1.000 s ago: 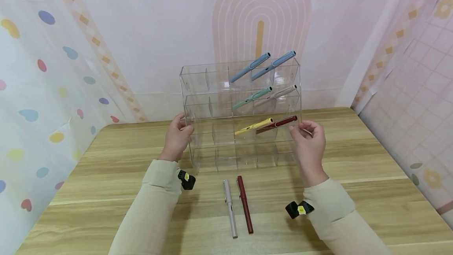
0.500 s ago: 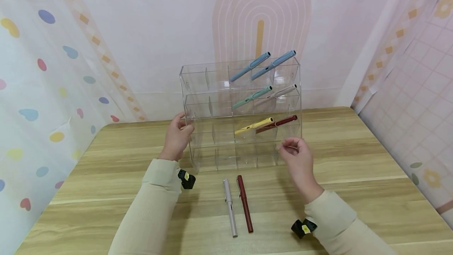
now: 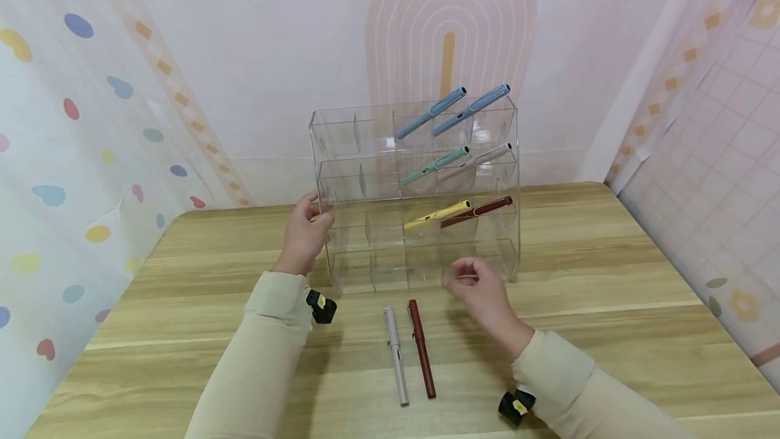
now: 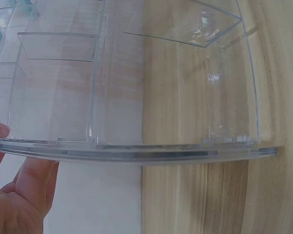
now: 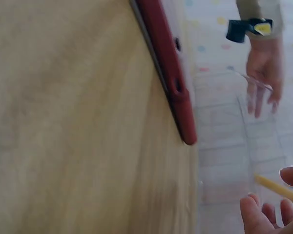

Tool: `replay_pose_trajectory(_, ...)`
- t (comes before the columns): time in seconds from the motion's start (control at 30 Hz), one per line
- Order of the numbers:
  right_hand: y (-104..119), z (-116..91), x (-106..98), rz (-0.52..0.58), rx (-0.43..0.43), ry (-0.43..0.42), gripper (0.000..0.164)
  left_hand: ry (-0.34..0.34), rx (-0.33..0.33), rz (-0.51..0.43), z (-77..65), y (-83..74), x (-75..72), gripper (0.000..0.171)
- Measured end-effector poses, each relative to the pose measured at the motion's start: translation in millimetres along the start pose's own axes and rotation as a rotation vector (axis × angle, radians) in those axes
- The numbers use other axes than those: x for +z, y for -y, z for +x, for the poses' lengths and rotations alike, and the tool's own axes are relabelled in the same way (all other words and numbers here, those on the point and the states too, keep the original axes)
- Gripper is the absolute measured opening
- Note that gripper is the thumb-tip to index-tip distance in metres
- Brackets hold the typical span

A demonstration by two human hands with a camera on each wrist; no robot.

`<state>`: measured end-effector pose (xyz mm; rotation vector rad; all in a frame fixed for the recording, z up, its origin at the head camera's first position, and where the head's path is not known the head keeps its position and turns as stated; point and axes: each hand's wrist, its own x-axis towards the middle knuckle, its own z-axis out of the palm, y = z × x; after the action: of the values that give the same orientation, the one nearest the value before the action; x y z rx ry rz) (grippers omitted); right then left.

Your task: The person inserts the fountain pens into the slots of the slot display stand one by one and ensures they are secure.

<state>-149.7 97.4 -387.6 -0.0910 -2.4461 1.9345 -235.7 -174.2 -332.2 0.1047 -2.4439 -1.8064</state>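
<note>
A clear stepped pen rack (image 3: 390, 259) stands on the table. My left hand (image 3: 302, 236) holds its left side panel, thumb inside and fingers outside in the left wrist view. The right hand (image 3: 481, 293) is in front of the rack's bottom tier, fingers loosely bent, thumb apart, nothing held. Below it to the left, a pale grey pen (image 3: 396, 358) and a red pen (image 3: 422, 351) lie side by side. In the rack lean two blue pens (image 3: 472, 110), a green pen (image 3: 435, 166), a pale pinkish pen (image 3: 484, 160), a yellow pen (image 3: 437, 215) and a dark red pen (image 3: 477, 212).
The wood-grain table (image 3: 207, 303) reaches back to a patterned cloth (image 3: 274, 73) hung behind the rack. Cloth also hangs at the left and right sides. Each sleeve carries a small black wrist camera (image 3: 321, 307).
My right hand has left the rack's right side panel and moved left and down toward the loose pens. The left hand stays on the left panel. The pens lie as before.
</note>
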Motion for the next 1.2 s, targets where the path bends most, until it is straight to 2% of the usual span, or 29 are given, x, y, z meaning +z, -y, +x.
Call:
replay_pose_trajectory(0.2,-6,-1,12,-0.074,-0.011,0.102,0.031,0.0,0.006,-0.003,-1.4,-0.8,-0.6,0.056)
replay_pose_trajectory(0.43,-9,-2,24,-0.086,0.007,0.21,0.036,0.006,0.009,-0.004,-0.3,0.7,-1.1,0.057)
replay_pose_trajectory(0.67,-12,2,33,-0.167,0.038,0.266,0.039,0.006,0.002,0.004,0.2,1.3,-1.2,0.058)
replay_pose_trajectory(0.9,-10,1,39,-0.319,-0.025,0.318,0.039,0.005,0.0,0.003,0.3,1.5,-1.0,0.057)
replay_pose_trajectory(1.2,-5,5,46,-0.422,-0.063,0.357,0.043,0.001,0.004,0.004,0.0,1.1,-0.9,0.056)
